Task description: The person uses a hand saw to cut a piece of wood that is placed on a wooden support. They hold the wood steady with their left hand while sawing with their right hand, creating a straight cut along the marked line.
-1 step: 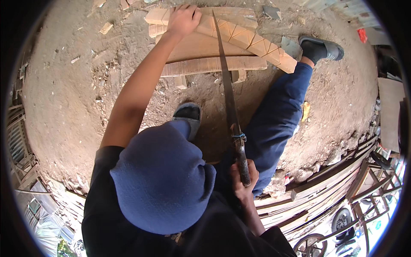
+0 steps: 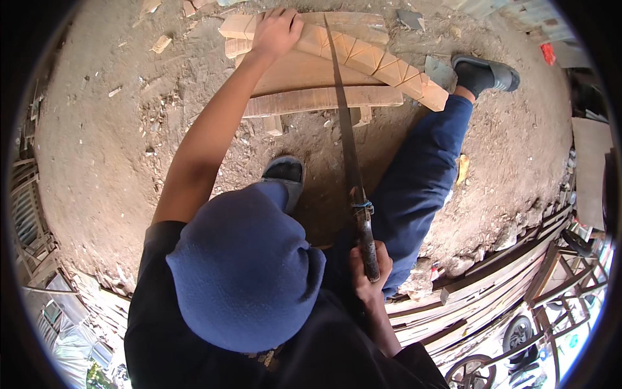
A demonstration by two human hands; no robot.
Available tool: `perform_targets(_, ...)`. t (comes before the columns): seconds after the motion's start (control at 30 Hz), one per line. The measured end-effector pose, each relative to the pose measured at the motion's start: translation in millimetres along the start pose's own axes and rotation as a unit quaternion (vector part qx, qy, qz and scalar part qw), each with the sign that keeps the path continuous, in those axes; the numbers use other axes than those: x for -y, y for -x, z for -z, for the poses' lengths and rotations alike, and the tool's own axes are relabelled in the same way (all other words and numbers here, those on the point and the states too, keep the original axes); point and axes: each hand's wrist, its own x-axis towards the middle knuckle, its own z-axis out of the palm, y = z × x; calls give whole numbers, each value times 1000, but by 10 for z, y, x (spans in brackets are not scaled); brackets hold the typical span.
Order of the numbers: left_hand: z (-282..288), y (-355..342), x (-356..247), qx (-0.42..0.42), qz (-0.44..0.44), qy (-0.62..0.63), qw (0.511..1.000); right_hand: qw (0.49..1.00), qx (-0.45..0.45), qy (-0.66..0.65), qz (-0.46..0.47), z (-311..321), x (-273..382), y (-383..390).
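A long, narrow handsaw [image 2: 346,129] with a dark blade and a worn grip has my right hand [image 2: 383,262] closed around that grip, low at my right side. Blue binding wraps the saw where blade and grip meet. The blade reaches forward over a light wooden beam [image 2: 366,57], which carries a row of zigzag cuts along its face. Near the beam's left end, my left hand [image 2: 277,32] presses from above, fingers curled over the far edge. Under the beam is a low wooden bench [image 2: 324,98], across which the beam lies at a slant.
My right foot in a grey sandal [image 2: 502,76] is beside the beam's right end; the other sandal [image 2: 285,172] is nearer the bench. Wood scraps [image 2: 162,44] litter the dirt floor. Stacked planks [image 2: 479,285] lie at the lower right, near a wheel [image 2: 518,337].
The saw blade has shifted very slightly to the right along the beam. Both hands keep their holds.
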Motion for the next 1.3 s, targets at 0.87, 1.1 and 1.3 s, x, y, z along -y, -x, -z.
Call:
perform_targets(0.87, 872, 1444, -2819, 757, 72, 266, 593, 972, -67, -72, 214, 259, 703, 169)
perform_targets(1.1, -817, 2223, -4008, 384, 420, 727, 384, 983, -58, -66, 163, 212, 632, 135)
perform_targets(1.3, -645, 1230, -3756, 224, 437, 860, 139, 989, -69, -71, 109, 350, 574, -28)
